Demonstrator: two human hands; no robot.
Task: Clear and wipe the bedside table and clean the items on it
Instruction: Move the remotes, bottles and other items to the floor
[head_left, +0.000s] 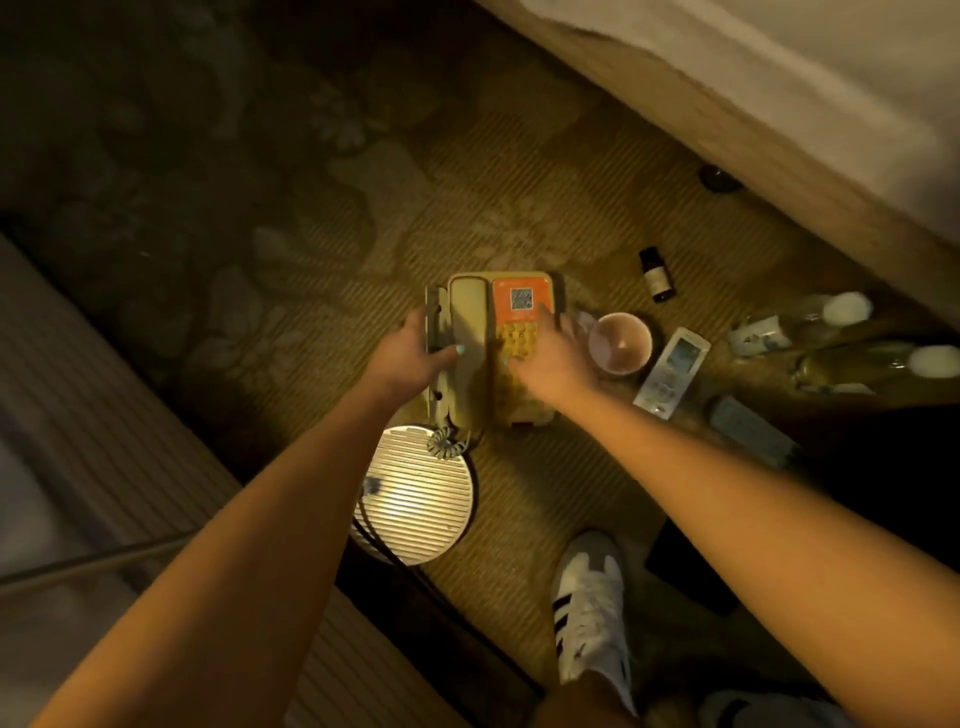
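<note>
A beige corded telephone (470, 312) with an orange label sits on the patterned carpet between two beds. My left hand (415, 351) grips its left edge, thumb on the handset. My right hand (553, 358) lies over the keypad side, fingers curled round the right edge. Beside it on the carpet are a glass cup (621, 343), a white remote (672, 371), a small dark bottle (655, 274), two lying water bottles (800, 325) and a grey remote (753, 431).
A round ribbed white lamp (415, 499) stands near me, with the phone's coiled cord on it. The bed frame (727, 119) runs along the upper right, another bed (78, 415) on the left. My white sneaker (589, 597) is at the bottom; a dark flat object (691, 566) lies beside it.
</note>
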